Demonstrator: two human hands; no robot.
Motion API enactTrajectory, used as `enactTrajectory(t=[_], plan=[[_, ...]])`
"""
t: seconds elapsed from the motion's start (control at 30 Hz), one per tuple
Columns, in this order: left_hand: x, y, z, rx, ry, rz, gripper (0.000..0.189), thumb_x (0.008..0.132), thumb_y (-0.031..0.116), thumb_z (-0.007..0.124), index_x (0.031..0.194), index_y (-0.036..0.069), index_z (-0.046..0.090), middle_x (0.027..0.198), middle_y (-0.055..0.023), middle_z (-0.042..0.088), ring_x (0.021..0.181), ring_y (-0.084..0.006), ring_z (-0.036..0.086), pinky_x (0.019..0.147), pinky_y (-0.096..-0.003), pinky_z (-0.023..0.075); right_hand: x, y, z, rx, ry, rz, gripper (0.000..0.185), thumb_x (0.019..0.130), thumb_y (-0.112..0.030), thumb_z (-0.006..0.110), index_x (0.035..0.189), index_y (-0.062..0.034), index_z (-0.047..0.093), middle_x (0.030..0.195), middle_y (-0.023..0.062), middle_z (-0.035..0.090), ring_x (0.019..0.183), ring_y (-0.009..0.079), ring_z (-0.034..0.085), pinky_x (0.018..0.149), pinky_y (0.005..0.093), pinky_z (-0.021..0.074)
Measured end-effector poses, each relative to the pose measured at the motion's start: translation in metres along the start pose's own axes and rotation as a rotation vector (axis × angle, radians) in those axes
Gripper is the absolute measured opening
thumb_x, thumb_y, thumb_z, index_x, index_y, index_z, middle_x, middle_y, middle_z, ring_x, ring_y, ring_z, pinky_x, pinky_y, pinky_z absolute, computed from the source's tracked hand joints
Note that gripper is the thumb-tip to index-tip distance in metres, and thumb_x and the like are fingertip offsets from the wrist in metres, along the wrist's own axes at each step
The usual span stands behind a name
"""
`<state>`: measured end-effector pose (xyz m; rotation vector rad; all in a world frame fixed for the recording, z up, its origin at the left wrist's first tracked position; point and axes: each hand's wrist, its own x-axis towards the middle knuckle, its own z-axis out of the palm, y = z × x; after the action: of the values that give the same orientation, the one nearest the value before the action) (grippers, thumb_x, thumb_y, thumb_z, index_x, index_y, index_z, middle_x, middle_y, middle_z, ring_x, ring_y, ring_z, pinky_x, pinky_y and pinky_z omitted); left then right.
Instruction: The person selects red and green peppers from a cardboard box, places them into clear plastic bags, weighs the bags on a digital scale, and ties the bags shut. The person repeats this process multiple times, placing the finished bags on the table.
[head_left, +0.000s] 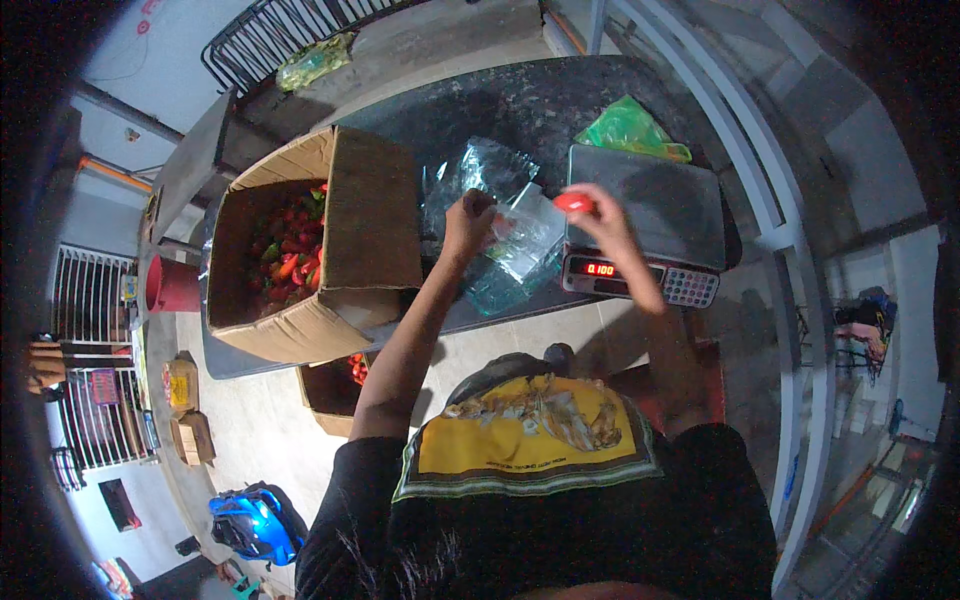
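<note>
My left hand (471, 216) is closed on the edge of a clear plastic bag (526, 238) over the dark table. Just right of the bag, my right hand (604, 214) holds a red pepper (574, 202) in its fingers, over the left edge of the digital scale (649, 202). The scale's red display is lit. More clear plastic bags (495, 165) lie behind and under the held one. To the left stands an open cardboard box (375, 210) with many red and some green peppers (289, 259) in it.
A green plastic bag (630, 127) lies behind the scale. The dark table's (450, 101) near edge runs below my forearms. On the floor sits a second cardboard box (334, 420) with red produce. A red bucket (172, 283) stands left of the table, and metal bars (787, 225) rise at the right.
</note>
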<state>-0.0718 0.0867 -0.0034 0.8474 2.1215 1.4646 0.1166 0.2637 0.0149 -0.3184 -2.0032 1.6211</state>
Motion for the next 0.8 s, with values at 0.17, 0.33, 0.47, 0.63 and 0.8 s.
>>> enactTrajectory(t=[0.17, 0.33, 0.47, 0.63, 0.8], plan=[[0.002, 0.016, -0.012, 0.071, -0.006, 0.071, 0.019, 0.076, 0.011, 0.064, 0.090, -0.001, 0.062, 0.084, -0.0131, 0.067, 0.076, -0.0189, 0.064, 0.069, -0.0301, 0.0485, 0.009, 0.048, 0.097, -0.328, 0.080, -0.082, 0.039, 0.071, 0.000, 0.066, 0.109, -0.0038, 0.058, 0.102, 0.0115, 0.063, 0.094, 0.0209, 0.061, 0.081, 0.0315, 0.0474], [0.001, 0.012, -0.022, 0.119, -0.004, 0.171, 0.021, 0.079, 0.016, 0.062, 0.091, -0.002, 0.061, 0.081, -0.0154, 0.064, 0.075, -0.0207, 0.063, 0.068, -0.0315, 0.0477, 0.022, 0.054, 0.146, 0.057, 0.002, 0.371, 0.025, 0.082, -0.004, 0.051, 0.107, 0.0011, 0.055, 0.095, 0.0176, 0.062, 0.087, 0.0263, 0.063, 0.077, 0.0355, 0.0482], [0.004, 0.000, -0.038, 0.083, 0.188, 0.162, 0.016, 0.082, 0.013, 0.059, 0.091, 0.000, 0.060, 0.084, -0.0137, 0.065, 0.075, -0.0186, 0.061, 0.070, -0.0320, 0.0467, 0.018, 0.044, 0.145, -0.448, -0.128, -0.024, 0.022, 0.086, -0.012, 0.045, 0.098, 0.0013, 0.057, 0.090, 0.0220, 0.060, 0.082, 0.0354, 0.061, 0.073, 0.0418, 0.0475], [0.010, 0.012, -0.062, -0.121, 0.147, 0.138, 0.013, 0.085, 0.012, 0.058, 0.092, 0.002, 0.060, 0.084, -0.0056, 0.064, 0.077, -0.0139, 0.058, 0.071, -0.0287, 0.0452, 0.032, -0.045, 0.091, -0.786, -0.312, -0.386, 0.011, 0.084, -0.013, 0.054, 0.084, -0.0016, 0.055, 0.080, 0.0196, 0.059, 0.080, 0.0398, 0.057, 0.070, 0.0470, 0.0434], [0.004, 0.079, -0.086, -0.328, -0.254, 0.346, 0.016, 0.088, 0.014, 0.057, 0.100, 0.004, 0.060, 0.089, -0.0015, 0.062, 0.080, -0.0127, 0.054, 0.073, -0.0288, 0.0448, 0.059, -0.111, 0.077, -0.829, -0.152, -0.450, 0.011, 0.083, -0.012, 0.056, 0.087, -0.0018, 0.055, 0.078, 0.0174, 0.060, 0.080, 0.0373, 0.058, 0.067, 0.0433, 0.0439]])
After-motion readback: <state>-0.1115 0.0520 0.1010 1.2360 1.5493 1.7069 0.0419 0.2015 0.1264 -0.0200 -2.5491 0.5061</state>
